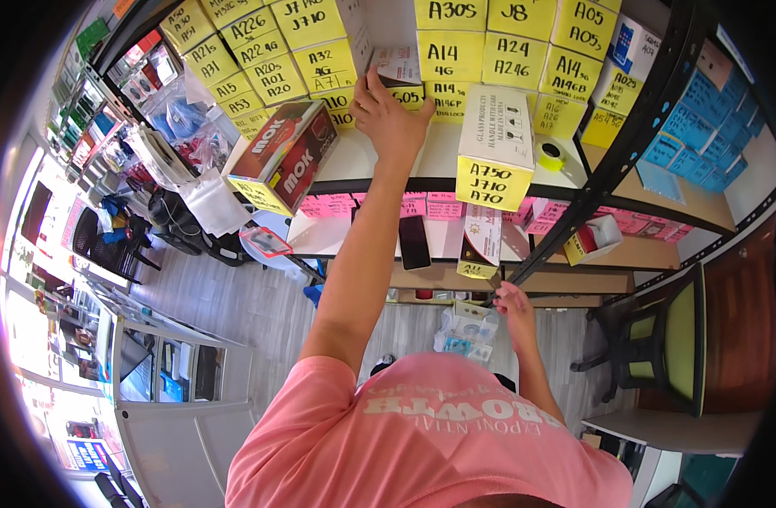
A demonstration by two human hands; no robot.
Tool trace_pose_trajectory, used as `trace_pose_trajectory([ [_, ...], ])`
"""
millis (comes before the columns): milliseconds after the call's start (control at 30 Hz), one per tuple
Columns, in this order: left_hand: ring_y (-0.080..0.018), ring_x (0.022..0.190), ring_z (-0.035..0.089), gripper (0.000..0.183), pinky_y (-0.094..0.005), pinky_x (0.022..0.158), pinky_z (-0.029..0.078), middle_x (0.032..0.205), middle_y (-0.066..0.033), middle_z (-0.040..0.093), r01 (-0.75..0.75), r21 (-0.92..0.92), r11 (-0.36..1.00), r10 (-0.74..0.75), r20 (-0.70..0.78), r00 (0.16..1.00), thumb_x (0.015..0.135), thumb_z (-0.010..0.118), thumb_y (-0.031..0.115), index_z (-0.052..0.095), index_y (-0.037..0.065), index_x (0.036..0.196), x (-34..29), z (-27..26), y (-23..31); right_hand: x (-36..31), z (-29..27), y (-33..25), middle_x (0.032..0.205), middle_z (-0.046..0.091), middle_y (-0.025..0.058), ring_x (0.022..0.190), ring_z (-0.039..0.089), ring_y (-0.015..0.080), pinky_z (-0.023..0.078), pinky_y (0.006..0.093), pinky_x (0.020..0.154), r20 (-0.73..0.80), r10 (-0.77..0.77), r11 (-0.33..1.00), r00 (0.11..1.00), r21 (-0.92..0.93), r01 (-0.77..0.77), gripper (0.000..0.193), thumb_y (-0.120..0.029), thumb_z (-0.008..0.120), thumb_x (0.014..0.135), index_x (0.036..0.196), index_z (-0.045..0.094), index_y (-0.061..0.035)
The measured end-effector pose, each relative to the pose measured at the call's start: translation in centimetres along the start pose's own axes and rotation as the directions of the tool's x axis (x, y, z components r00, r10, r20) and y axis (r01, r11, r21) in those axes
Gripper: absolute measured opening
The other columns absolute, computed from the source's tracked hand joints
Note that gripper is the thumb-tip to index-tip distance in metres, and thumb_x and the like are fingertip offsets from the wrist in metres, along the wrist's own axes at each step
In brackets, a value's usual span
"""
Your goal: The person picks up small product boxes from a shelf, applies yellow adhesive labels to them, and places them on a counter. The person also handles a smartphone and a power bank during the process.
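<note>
My left hand [390, 116] reaches into a gap between the stacks on the upper shelf. Its thumb and fingers span a small box [396, 61] with a pale top and a yellow front label, and seem to grip it by its sides. Part of the box is behind the fingers. Lower down, my right hand [513, 303] hangs beside the foot of a black metal shelf post [566, 224]. Its fingers are loosely bent and partly apart, and no object shows in them.
Stacked yellow-labelled boxes [451, 55] flank the gap. A red-and-brown box [282, 152] and a white box [498, 127] stick out at the shelf front, with a tape roll [550, 155] nearby. Below lie a dark phone [414, 243] and pink-labelled boxes. A chair [659, 343] stands right.
</note>
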State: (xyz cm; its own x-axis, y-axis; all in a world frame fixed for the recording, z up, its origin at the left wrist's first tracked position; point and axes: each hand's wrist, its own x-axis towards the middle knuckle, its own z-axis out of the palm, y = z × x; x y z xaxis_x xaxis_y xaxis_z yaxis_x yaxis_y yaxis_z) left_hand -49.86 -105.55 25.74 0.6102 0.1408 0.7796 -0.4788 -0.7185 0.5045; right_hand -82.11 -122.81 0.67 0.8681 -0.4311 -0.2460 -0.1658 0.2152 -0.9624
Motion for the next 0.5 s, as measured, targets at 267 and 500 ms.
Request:
trace_pose_trajectory([
  [267,-0.0457,0.131,0.034,0.1,-0.063,0.109,0.031,0.144,-0.0254,0.035,-0.027,-0.041,0.999,0.026,-0.042,0.999,0.07,0.088,0.03,0.035,0.002,0.15,-1.1,-2.6,0.8,0.9,2.8,-3.4,0.115,0.071,0.0055,0.098,0.066,0.0136,0.048,0.026,0.086,0.087,-0.099,0.995,0.991,0.025,0.097,0.04,-0.027,0.066,0.103,0.134,0.063,-0.0015],
  [500,-0.0414,0.14,0.032,0.112,-0.0556,0.118,0.029,0.149,-0.0245,0.028,-0.01,-0.156,0.988,0.01,-0.001,1.0,0.071,0.091,0.028,0.022,0.005,0.155,-5.5,-8.3,1.6,1.1,4.7,-6.4,0.119,0.071,0.0072,0.102,0.068,0.0149,0.05,0.0288,0.091,0.152,-0.151,0.988,0.977,0.062,0.143,0.042,-0.029,0.067,0.103,0.134,0.063,-0.0018],
])
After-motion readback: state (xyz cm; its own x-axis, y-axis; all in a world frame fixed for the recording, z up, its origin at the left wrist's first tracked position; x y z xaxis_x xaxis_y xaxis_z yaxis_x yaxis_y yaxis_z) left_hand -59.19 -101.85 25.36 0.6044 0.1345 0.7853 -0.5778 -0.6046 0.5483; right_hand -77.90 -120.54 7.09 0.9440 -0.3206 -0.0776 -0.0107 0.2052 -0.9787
